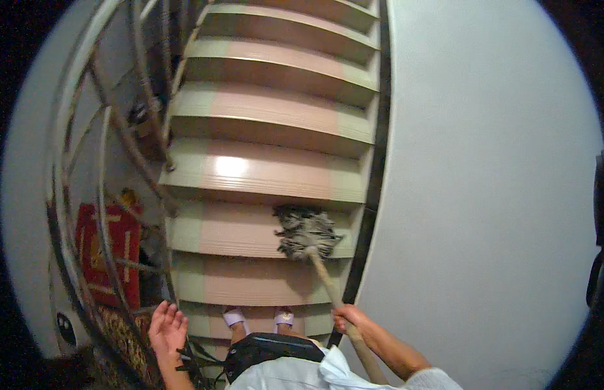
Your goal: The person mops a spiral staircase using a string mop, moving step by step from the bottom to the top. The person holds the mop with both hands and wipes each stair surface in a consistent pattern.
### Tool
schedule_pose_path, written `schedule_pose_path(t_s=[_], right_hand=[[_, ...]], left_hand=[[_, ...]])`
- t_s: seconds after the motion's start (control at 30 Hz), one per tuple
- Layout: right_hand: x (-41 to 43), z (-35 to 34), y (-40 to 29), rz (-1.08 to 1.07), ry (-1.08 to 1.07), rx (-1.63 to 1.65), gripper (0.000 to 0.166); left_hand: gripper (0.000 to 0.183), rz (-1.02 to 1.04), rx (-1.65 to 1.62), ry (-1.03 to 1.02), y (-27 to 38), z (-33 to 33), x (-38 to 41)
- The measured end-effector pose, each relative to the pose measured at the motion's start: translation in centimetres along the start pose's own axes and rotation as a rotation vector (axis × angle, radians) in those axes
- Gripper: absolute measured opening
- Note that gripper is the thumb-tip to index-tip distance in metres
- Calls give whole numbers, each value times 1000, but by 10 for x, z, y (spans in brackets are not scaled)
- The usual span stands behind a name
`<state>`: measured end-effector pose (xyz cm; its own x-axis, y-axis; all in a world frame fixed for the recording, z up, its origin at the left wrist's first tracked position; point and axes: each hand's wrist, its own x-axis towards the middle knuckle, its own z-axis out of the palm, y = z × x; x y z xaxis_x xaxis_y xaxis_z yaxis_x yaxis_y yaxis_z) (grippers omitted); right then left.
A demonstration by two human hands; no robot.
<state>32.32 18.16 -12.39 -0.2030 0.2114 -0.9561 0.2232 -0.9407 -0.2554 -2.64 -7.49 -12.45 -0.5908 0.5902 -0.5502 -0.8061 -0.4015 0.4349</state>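
Observation:
My right hand (349,319) is closed around the pale handle (328,285) of a mop, at the lower right of the head view. The grey, stringy mop head (306,231) rests on the right part of a stair tread, over its pink middle and green side band. My left hand (169,326) is raised beside the metal railing at the lower left, palm up with the fingers slightly curled, and holds nothing. A dark band is around the left wrist. My feet in light slippers (284,318) stand on a lower step, below the mop head.
Pink and green stairs (263,170) run away ahead. A curved metal railing (104,195) borders them on the left, with a red panel (109,253) beyond it. On the right are a dark skirting strip (381,122) and a pale wall (477,170).

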Motion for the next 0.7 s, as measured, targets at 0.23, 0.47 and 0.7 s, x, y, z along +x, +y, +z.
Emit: schedule_pose_path(t_s=[0.23, 0.47, 0.7], right_hand=[[33, 76, 10, 10, -319, -108, 14], [-13, 121, -2, -7, -611, 98, 23], [-109, 67, -23, -251, -600, 146, 32]], left_hand=[[29, 102, 136, 21, 22, 2, -32], [30, 124, 220, -103, 45, 22, -30], [30, -34, 298, -179, -15, 96, -19]])
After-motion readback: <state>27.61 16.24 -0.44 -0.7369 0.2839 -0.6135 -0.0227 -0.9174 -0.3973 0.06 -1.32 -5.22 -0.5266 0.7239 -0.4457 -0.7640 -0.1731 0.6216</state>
